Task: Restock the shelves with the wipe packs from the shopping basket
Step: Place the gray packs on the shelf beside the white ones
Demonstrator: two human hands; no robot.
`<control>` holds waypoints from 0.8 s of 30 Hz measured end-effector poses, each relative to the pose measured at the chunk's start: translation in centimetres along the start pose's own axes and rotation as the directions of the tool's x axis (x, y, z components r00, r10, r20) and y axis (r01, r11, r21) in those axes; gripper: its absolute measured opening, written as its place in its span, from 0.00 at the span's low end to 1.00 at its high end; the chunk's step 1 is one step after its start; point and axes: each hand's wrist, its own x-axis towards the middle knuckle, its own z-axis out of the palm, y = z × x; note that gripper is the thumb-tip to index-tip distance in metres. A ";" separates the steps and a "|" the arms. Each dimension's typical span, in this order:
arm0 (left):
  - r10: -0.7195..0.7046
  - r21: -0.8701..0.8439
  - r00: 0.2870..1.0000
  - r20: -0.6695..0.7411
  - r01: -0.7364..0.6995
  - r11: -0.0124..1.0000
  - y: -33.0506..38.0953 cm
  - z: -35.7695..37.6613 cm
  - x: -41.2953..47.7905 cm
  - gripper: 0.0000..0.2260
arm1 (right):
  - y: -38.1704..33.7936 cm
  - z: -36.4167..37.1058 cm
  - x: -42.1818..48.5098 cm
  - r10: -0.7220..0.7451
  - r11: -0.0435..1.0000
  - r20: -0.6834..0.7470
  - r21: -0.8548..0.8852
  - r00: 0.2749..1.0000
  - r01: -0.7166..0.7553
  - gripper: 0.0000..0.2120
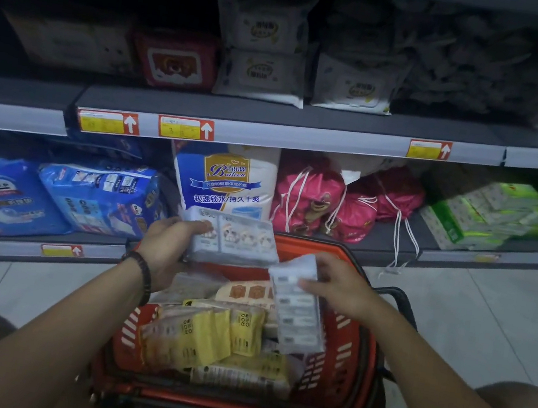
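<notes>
Shelves [287,137] far, red shopping basket [358,372] near. Both arms reach over it, hands apart. Left hand [168,245] grips pale wipe pack [241,241] above far rim; right hand [339,283] holds second pack [300,315], tilted. Yellow packs [207,337] lie below in the basket.

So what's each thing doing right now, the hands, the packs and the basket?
Left hand: holds blue pack, lifted up.
Right hand: holds white pack, tilted.
Red basket: partly full of packs.
Yellow packs: lying in the basket.
</notes>
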 end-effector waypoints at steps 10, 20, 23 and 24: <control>-0.007 -0.045 0.996 0.093 0.011 0.999 -0.3 1.2 -1.6 0.05 | -3.7 -0.4 -1.4 0.079 0.755 -0.164 0.654 0.983 0.049 0.18; -0.039 -0.069 0.952 0.302 0.063 0.996 -1.1 3.6 -3.7 0.10 | -6.8 -0.7 -1.4 -0.114 0.171 -0.163 0.968 0.980 0.181 0.23; -0.133 -0.132 0.926 0.353 0.190 0.973 -0.4 4.0 -4.2 0.23 | -6.9 -0.4 -0.8 -0.116 0.210 -0.177 0.958 0.977 0.198 0.24; -0.135 -0.141 0.923 0.362 0.197 0.970 -0.4 4.1 -4.1 0.26 | -6.9 -0.4 -0.6 -0.106 0.231 -0.179 0.952 0.978 0.199 0.24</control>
